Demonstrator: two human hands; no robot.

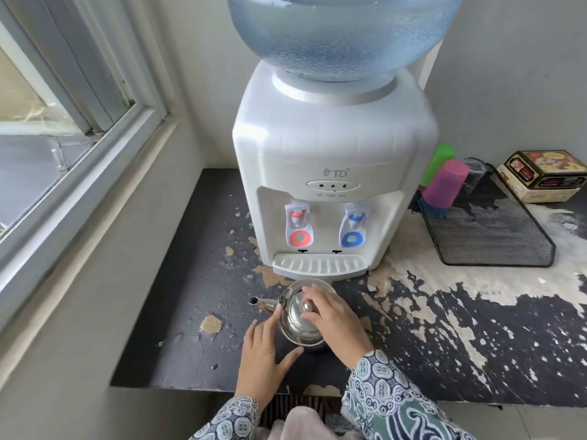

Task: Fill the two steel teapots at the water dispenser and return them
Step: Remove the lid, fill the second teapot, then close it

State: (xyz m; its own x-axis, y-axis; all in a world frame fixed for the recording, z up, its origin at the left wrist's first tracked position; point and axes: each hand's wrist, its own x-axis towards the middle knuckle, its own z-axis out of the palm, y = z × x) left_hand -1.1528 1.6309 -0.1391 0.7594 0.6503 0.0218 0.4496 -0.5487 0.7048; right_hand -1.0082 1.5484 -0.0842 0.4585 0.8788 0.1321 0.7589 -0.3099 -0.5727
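While the water dispenser (330, 173) stands at the far side of the worn dark counter (190, 328), one steel teapot (298, 315) sits just near of its drip tray, spout pointing left. Your right hand (333, 315) pinches the lid knob; your left hand (263, 347), fingers straight, touches the pot's left side.

Both hands forward, low and close together.
The left hand (266, 350) spreads straight fingers (273, 319); the right hand (333, 319) curls its fingers, pinching a small knob; patterned sleeves cover both wrists.
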